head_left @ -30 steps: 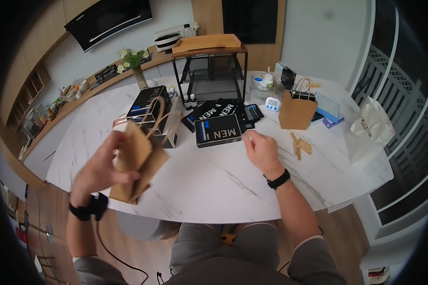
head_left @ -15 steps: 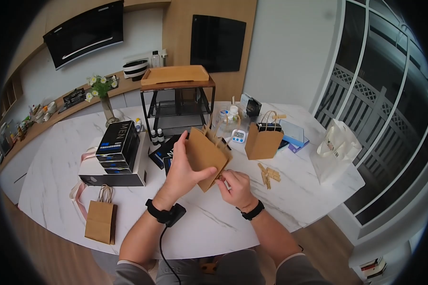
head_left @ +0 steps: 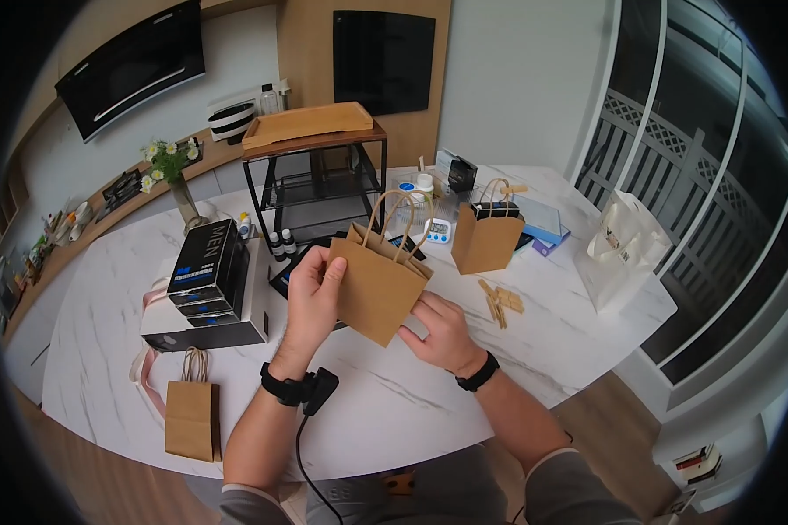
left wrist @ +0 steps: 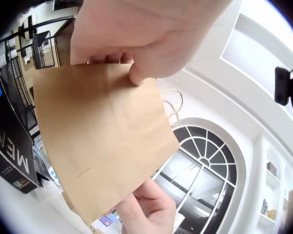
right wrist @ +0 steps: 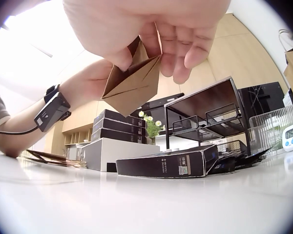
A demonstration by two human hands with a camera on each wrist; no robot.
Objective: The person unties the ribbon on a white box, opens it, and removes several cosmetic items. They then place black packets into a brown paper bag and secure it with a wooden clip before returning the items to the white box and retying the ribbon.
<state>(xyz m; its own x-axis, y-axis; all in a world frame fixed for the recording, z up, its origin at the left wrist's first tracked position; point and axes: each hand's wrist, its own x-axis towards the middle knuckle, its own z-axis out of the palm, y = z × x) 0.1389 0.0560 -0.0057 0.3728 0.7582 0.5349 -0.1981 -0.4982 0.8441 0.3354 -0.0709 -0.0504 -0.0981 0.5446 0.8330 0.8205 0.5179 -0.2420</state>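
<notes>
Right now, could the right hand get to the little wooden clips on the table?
Probably yes. The wooden clips lie in the open on the table just beside the right hand, nothing between. But its fingers hold the paper bag, so it must let go first.

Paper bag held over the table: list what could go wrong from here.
The paper bag is flat and held by its edges only, left hand at one side, right hand pinching the bottom corner; pulling it open could crease or tear it. Swinging it might topple the standing bag or the clothespins.

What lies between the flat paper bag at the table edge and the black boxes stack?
In the head view, only a pink ribbon and bare marble table lie between them.
</notes>
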